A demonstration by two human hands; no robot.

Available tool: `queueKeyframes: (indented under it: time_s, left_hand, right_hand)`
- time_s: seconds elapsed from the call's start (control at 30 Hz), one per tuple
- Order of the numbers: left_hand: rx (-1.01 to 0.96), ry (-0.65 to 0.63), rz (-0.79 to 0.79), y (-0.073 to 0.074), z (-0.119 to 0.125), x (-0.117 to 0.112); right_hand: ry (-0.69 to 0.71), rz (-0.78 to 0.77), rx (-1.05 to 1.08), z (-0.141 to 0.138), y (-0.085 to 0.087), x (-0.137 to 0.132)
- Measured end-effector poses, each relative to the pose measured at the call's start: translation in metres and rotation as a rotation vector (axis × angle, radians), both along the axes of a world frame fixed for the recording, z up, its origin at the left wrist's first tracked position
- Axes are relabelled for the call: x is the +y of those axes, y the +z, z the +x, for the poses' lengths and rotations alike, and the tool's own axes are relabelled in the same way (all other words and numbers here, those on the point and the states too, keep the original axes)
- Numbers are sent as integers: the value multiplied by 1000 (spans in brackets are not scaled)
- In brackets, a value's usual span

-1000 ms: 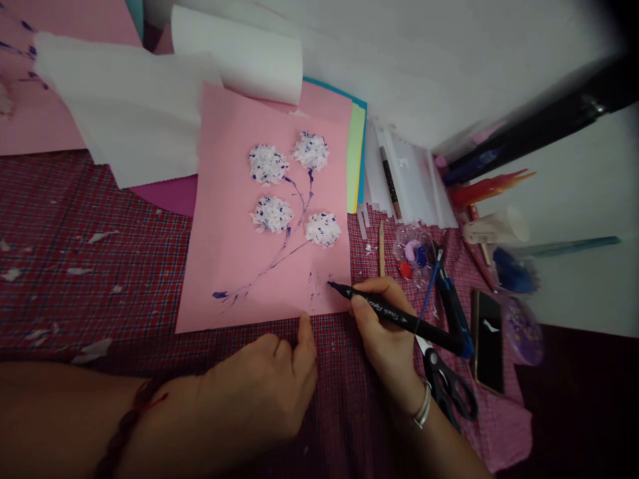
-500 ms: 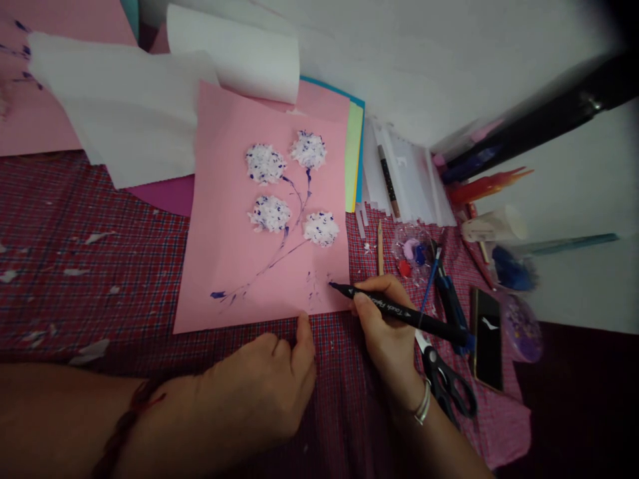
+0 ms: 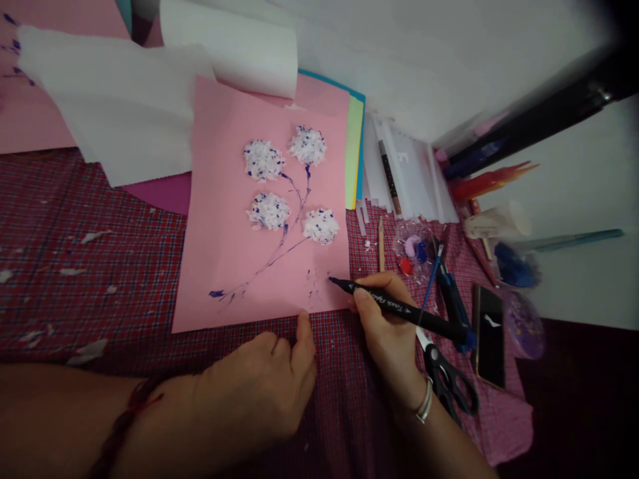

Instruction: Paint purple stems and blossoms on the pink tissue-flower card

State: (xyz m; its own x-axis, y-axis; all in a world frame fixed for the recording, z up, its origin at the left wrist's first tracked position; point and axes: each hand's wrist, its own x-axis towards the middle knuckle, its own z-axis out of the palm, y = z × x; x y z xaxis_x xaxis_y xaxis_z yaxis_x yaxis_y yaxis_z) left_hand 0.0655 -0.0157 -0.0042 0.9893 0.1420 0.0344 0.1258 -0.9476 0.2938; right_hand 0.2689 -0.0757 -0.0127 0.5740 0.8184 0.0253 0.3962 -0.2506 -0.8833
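While paper (image 3: pixel 259 246) lies flat, marker (image 3: pixel 397 306) (black) gripped

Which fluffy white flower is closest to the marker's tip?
The lower-right flower, on the pink paper, just above the tip of the black marker. The upper-right flower is higher up, and the two left flowers are farther away.

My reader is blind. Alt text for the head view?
The right hand holds a black marker at pink paper bearing four speckled white puffs and purple stems. The left hand has a finger at the paper's near edge; scissors and a phone lie at right.
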Motion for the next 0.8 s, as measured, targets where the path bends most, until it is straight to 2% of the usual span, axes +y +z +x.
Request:
queueKeyframes:
  time_s: [0.13,0.47,0.63,0.8]
  left_hand:
    - [32,-35,12,1,0,1]
    - [-1,-143,179,10,10,5]
    - [-2,-141,223,10,9,6]
    - [-14,-151,258,2,7,3]
  right_hand:
    - [-8,0,22,0,2,0]
    - [-69,-10,-8,3,-2,-2]
    - [-89,116,-20,3,-1,0]
    - [-96,214,166,12,-6,-1]
